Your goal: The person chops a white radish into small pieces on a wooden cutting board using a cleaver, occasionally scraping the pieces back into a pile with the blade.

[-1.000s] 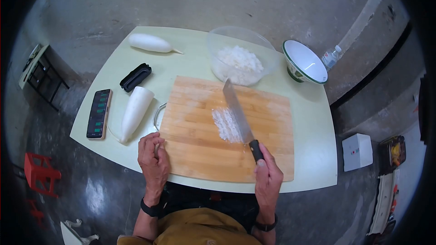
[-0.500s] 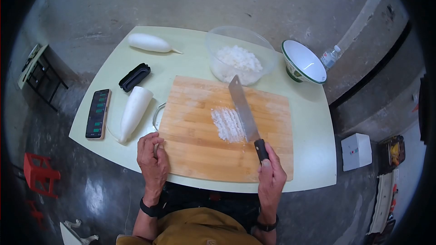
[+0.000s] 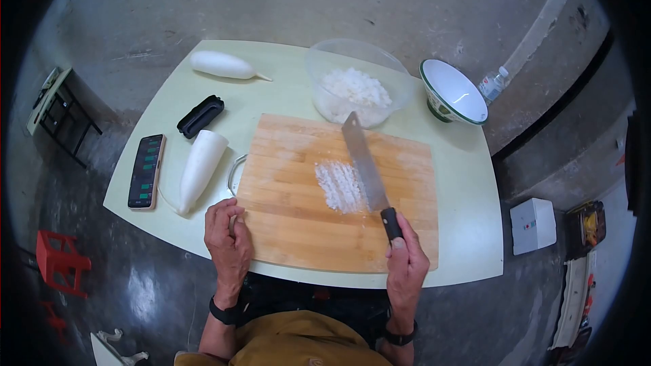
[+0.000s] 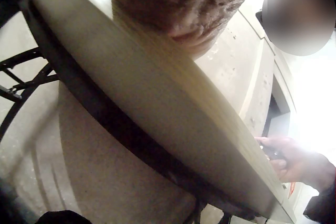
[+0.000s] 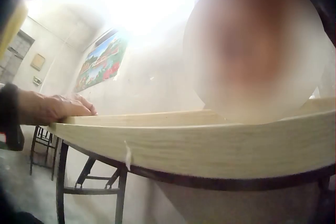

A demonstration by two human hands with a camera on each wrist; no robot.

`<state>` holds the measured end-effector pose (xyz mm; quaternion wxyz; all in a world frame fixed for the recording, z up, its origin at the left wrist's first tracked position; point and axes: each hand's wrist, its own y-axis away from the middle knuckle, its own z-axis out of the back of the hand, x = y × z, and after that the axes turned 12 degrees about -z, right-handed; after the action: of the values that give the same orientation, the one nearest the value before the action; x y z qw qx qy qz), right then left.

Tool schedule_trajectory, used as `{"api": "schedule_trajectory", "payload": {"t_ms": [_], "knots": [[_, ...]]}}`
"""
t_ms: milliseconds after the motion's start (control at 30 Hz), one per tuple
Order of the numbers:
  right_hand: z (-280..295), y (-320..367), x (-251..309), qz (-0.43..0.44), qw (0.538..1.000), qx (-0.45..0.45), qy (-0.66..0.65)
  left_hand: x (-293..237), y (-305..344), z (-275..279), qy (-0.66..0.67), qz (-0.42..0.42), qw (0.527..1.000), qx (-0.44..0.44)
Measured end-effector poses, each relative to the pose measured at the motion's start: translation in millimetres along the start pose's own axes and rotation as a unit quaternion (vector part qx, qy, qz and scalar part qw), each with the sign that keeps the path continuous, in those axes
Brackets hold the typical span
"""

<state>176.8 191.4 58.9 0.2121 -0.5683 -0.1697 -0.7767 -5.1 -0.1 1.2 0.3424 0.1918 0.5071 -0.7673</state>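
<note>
In the head view my right hand (image 3: pixel 407 263) grips the black handle of a cleaver (image 3: pixel 366 166), its blade slanting up and away along the right side of some finely chopped white radish (image 3: pixel 339 186). That radish lies mid-board on a wooden cutting board (image 3: pixel 291 230). At the board's left edge rests my left hand (image 3: pixel 229 237), fingers bent loosely and touching the edge. The right wrist view shows this left hand (image 5: pixel 55 108) lying over the board's corner. Behind the board, a clear plastic bowl (image 3: pixel 324 61) holds more chopped white radish.
Left of the board are a peeled white radish (image 3: pixel 203 166), a phone (image 3: pixel 146 171) and a black case (image 3: pixel 201 115). Another white radish (image 3: pixel 224 64) lies at the back left. At the back right stand a white green-rimmed bowl (image 3: pixel 456 91) and a plastic bottle (image 3: pixel 494 85).
My right hand and the cleaver have shifted slightly right along the chopped radish, mostly in the first half second. My left hand has stayed at the board's edge.
</note>
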Motion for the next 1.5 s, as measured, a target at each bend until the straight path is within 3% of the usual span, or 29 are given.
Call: {"api": "schedule_trajectory", "payload": {"t_ms": [167, 367, 433, 567, 633, 1500], "knots": [[4, 4, -2, -0.015, 1.000, 0.014, -0.005, -3, -1, 1, 0.001, 0.006, 1.000, 0.000], [-2, -3, -9, 0.057, 0.998, 0.025, 0.019, 0, -1, -1, -0.007, -0.004, 1.000, 0.000], [2, 5, -3, 0.014, 1.000, 0.013, -0.018, 1, 0, 0, 0.000, -0.011, 1.000, -0.001], [1, -1, -7, 0.044, 0.999, 0.013, 0.022, -1, 1, 0, 0.006, 0.003, 1.000, 0.005], [4, 0, -4, 0.001, 1.000, 0.015, 0.005, 0, 1, 0, 0.011, 0.013, 1.000, -0.001], [4, -2, -6, 0.014, 1.000, 0.002, -0.006, 2, 1, 0, 0.004, -0.005, 1.000, 0.001]]}}
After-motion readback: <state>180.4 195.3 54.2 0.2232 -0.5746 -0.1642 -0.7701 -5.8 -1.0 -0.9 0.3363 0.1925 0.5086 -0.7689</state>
